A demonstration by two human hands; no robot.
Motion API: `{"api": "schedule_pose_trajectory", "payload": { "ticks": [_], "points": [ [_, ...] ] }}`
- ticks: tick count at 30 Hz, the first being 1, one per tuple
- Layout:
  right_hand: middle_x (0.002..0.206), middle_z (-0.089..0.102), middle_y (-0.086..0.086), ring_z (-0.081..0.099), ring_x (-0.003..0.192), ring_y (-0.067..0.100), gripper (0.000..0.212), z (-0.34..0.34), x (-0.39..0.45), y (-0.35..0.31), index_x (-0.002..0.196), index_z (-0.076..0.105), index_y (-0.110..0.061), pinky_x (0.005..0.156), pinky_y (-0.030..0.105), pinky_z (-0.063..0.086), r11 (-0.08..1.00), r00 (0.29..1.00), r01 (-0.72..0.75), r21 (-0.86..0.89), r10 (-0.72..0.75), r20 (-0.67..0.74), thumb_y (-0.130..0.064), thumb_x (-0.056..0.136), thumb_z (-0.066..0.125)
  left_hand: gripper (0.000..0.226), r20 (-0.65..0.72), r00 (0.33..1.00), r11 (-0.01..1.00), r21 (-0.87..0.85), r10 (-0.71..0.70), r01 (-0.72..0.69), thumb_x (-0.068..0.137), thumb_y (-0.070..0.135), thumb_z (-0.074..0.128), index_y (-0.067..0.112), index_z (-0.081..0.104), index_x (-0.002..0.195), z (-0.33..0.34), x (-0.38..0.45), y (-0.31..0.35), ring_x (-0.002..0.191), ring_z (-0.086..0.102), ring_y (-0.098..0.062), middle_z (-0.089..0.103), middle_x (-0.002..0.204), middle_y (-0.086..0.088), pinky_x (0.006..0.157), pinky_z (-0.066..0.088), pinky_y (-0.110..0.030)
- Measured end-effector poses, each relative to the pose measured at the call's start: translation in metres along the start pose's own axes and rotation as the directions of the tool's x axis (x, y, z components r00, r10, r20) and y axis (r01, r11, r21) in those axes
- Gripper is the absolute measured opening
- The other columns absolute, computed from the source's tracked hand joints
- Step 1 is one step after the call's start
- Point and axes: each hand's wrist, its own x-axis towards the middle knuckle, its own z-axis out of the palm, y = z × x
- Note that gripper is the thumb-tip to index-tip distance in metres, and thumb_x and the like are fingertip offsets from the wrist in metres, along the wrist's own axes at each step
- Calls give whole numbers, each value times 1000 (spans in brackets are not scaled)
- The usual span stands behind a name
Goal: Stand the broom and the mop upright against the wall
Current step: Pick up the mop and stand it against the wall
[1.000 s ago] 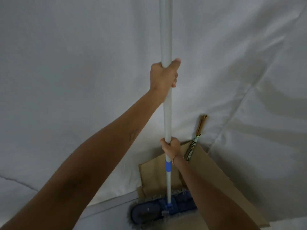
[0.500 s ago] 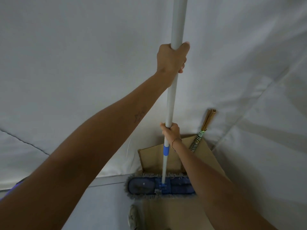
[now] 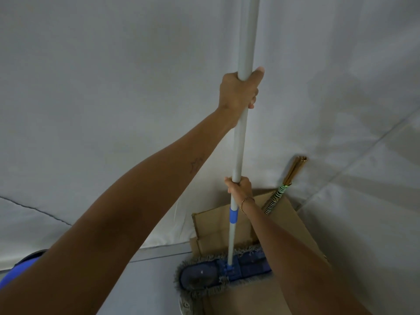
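Note:
The mop has a long pale pole [image 3: 238,146] with a blue collar and a flat blue head [image 3: 227,269] with grey fringe. The head rests on the floor, close to the white wall [image 3: 113,98]. My left hand [image 3: 238,92] grips the pole high up. Lower down, just above the blue collar, my right hand [image 3: 239,188] holds the pole too. The pole stands nearly upright, its top leaning slightly right. The broom [image 3: 281,192], with a striped handle and straw-coloured end, leans in the corner to the right, partly behind my right forearm.
Flattened brown cardboard [image 3: 211,223] lies on the floor and leans against the wall behind the mop head. White sheeting covers both walls, which meet in a corner at right. A shoe toe [image 3: 186,305] shows near the bottom edge. Something blue [image 3: 20,267] sits at lower left.
The mop head has turned from slanted to lying level along the wall. The pole's top now leans a little right. Both hands keep their grip on the pole.

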Motion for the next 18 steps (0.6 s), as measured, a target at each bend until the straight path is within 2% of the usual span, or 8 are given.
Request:
{"api": "schedule_pose_trajectory", "payload": {
  "ticks": [6,11,18],
  "points": [
    [56,52,3,50,54,16,27,2,9,-8,65,53,-9,58,26,47,1000,1000,9,4,-9,-22,-24,84,64,39,23,1000,999,-27,20,-19,87,27,66,16,46,56,-1,10,6,33,40,-9,43,37,7,42,40,-23],
    [57,53,2,51,54,14,31,4,12,2,62,51,-11,55,25,45,998,998,-60,-4,60,-19,-29,84,65,39,95,996,1000,-13,-5,7,88,29,67,15,45,59,-3,10,-13,35,40,-9,42,39,7,45,41,-23],
    [60,53,2,50,56,14,26,8,20,0,69,53,-10,56,24,45,996,996,-84,-5,84,4,-28,84,65,35,65,998,1000,-10,17,-17,88,32,67,16,49,61,-7,21,-19,34,40,-8,43,38,8,42,42,-22]
  ]
}}
